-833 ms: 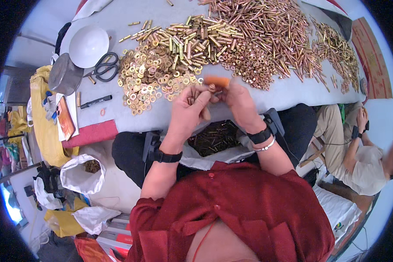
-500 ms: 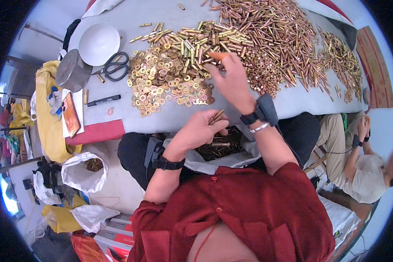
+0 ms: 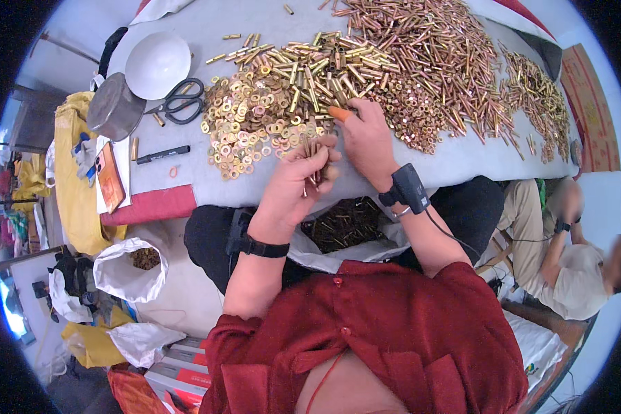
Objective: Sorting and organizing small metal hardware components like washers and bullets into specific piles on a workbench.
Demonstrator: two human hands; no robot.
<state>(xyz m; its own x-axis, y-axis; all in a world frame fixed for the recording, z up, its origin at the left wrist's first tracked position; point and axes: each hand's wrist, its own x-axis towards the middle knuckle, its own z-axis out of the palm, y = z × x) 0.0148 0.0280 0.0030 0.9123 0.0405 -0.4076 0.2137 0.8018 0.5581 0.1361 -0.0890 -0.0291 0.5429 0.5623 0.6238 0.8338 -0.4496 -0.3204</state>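
My left hand [image 3: 303, 169] is closed around a bunch of slim metal bolts [image 3: 313, 153] above the table's near edge. Close beside it, my right hand [image 3: 367, 138] has its fingers curled down at the front of the hardware piles, an orange cover [image 3: 338, 113] on one finger. Whatever its fingertips hold is hidden. Brass-coloured flat washers [image 3: 245, 117] are heaped to the left, hex nuts [image 3: 410, 117] to the right. Metal sleeves [image 3: 317, 62] lie scattered behind the hands. On my lap an open white bag [image 3: 314, 259] contains many dark bolts [image 3: 345, 224].
A large heap of long metal pieces [image 3: 435, 48] covers the far right. To the left are scissors [image 3: 183, 103], a white bowl [image 3: 157, 65], a metal pot [image 3: 116, 110], a black marker [image 3: 163, 155] and a phone [image 3: 109, 176]. Another person [image 3: 576, 276] sits at right.
My left hand has risen from over the lap bag to the table edge, turning the bolts more upright. My right hand has drawn back slightly toward me, its fingers more curled.
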